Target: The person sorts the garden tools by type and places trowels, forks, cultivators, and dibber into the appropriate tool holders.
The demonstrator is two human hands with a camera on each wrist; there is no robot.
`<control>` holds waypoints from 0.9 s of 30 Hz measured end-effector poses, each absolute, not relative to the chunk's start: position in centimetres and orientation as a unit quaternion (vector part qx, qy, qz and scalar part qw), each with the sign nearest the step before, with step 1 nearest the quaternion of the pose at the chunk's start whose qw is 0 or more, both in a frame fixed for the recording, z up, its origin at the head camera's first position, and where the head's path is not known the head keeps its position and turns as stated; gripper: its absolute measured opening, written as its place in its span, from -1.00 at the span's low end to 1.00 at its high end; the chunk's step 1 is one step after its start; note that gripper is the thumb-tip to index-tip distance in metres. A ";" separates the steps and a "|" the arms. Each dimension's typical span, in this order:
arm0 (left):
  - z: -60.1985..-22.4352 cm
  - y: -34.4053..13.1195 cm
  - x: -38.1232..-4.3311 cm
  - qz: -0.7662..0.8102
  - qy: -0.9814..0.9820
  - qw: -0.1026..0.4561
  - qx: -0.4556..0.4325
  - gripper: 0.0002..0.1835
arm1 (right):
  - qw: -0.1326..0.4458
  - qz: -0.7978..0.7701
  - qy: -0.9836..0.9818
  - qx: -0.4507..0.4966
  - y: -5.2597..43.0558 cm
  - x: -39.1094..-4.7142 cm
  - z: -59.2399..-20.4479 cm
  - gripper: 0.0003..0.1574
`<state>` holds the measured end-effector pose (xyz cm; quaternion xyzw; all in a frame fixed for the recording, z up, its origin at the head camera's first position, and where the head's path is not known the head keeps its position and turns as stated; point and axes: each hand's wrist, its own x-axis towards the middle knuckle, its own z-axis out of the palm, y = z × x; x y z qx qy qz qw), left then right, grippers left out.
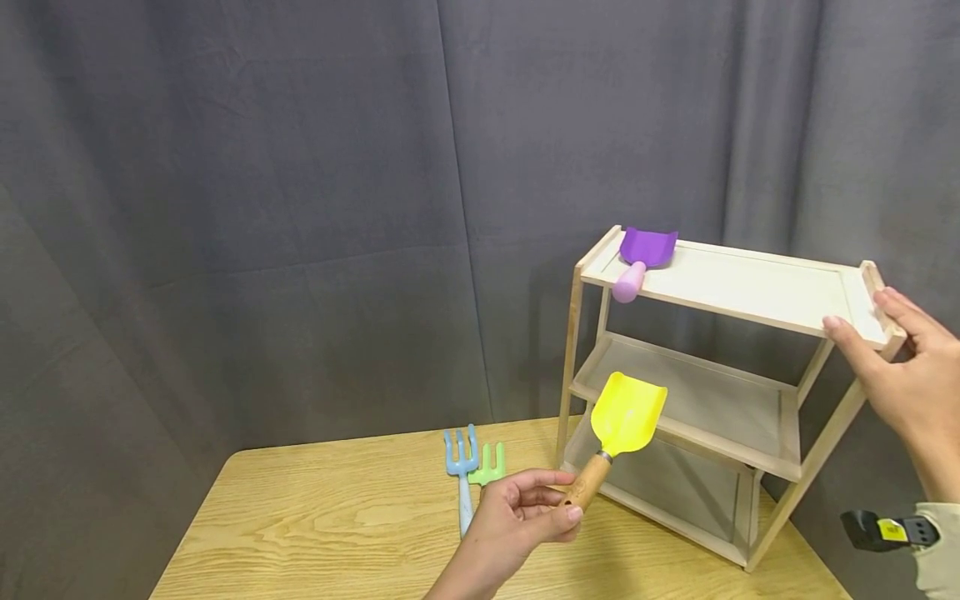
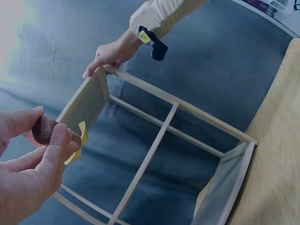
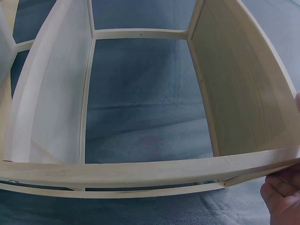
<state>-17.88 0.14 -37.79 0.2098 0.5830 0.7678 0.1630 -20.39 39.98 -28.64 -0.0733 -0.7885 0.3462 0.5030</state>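
Note:
My left hand (image 1: 517, 521) pinches the wooden handle of a yellow toy shovel (image 1: 628, 412) between thumb and fingers, its blade tilted up in front of the wooden shelf rack. In the left wrist view the handle end of the shovel (image 2: 44, 130) faces the camera. My right hand (image 1: 911, 367) grips the top right corner of the three-tier shelf rack (image 1: 757, 283), thumb on the top board and fingers over the end rail. On the left of the top tier lies a purple shovel (image 1: 648, 247), its pink handle jutting over the front edge.
A blue toy fork (image 1: 462, 467) and a green toy fork (image 1: 489, 467) lie side by side on the wooden table (image 1: 322, 517), partly hidden behind my left hand. The rack stands at the table's right side. A grey curtain (image 1: 337, 208) hangs behind.

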 end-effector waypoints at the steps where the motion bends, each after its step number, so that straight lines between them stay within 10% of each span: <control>1: -37.7 0.3 -17.9 0.767 0.583 0.162 0.212 -0.64 | 0.502 0.350 -0.787 -0.072 40.0 -20.4 -28.7 -0.29; 27: -34.7 3.0 -18.5 0.760 0.567 0.138 0.287 -0.64 | 0.501 0.366 -0.782 -0.067 39.8 -20.5 -28.7 -0.28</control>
